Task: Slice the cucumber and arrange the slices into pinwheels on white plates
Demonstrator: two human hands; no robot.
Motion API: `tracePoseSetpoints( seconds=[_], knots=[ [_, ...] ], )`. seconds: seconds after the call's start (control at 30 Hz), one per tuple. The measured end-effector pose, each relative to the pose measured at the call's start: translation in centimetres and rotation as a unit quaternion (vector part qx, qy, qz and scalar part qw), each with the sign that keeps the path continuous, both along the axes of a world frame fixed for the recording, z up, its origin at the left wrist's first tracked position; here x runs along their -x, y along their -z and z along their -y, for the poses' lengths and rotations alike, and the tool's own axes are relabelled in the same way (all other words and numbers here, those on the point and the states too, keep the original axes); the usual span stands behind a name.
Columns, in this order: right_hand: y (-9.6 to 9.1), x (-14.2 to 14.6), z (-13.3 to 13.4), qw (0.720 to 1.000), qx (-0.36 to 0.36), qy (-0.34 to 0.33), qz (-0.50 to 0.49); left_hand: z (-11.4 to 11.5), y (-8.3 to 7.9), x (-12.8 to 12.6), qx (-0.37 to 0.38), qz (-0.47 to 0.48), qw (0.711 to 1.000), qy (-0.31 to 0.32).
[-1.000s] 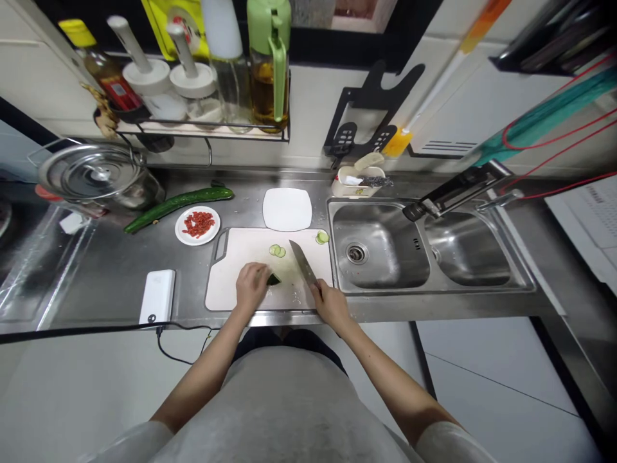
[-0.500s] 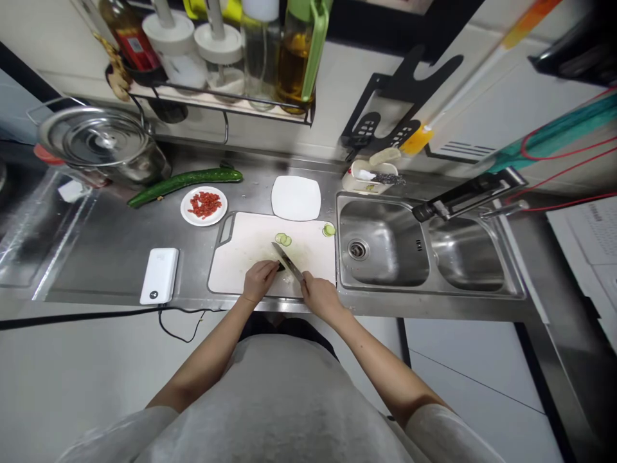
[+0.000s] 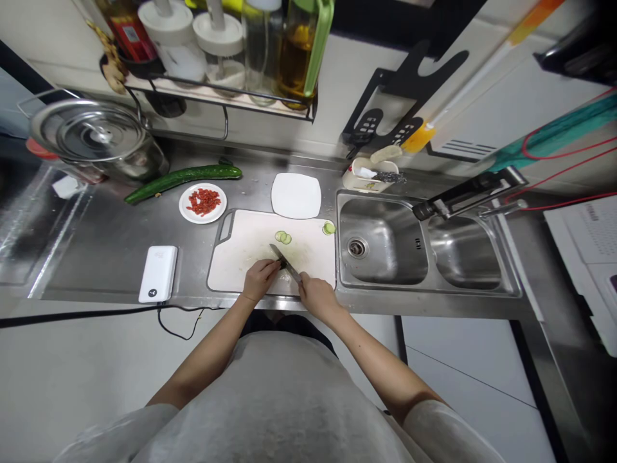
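Note:
My right hand (image 3: 318, 297) is closed round the handle of a kitchen knife (image 3: 285, 262), whose blade points up and left over the white cutting board (image 3: 236, 257). Beside the blade, my left hand (image 3: 260, 278) pinches a small dark green piece of cucumber (image 3: 282, 263), mostly hidden by the fingers. The blade lies against or right beside that piece. Above the knife tip lie a few cucumber slices (image 3: 283, 237). More slices (image 3: 329, 228) rest at the board's upper right corner.
Behind the board stand an empty white plate (image 3: 295, 195), a plate of chopped red pieces (image 3: 203, 203) and a whole cucumber (image 3: 183, 182). A white power bank (image 3: 159, 274) lies left, a lidded steel pot (image 3: 99, 141) further back. The double sink (image 3: 385, 239) adjoins on the right.
The knife has shifted slightly left, toward the cucumber piece in my left hand. My left hand stays nearly in place, and the slices on the board look the same.

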State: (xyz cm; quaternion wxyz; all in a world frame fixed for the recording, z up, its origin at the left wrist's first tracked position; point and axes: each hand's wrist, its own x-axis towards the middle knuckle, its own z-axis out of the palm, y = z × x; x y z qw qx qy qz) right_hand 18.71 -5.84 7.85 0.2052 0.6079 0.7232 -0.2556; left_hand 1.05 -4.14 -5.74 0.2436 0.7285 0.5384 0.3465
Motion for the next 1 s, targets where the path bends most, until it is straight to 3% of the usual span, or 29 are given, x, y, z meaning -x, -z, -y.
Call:
tracePoseSetpoints(
  seconds=[1.0],
  knots=[
    [-0.75,0.09,0.55,1.000,0.013,0.001,0.003,-0.04,0.08,-0.03,-0.005,-0.004,1.000,0.002]
  ],
)
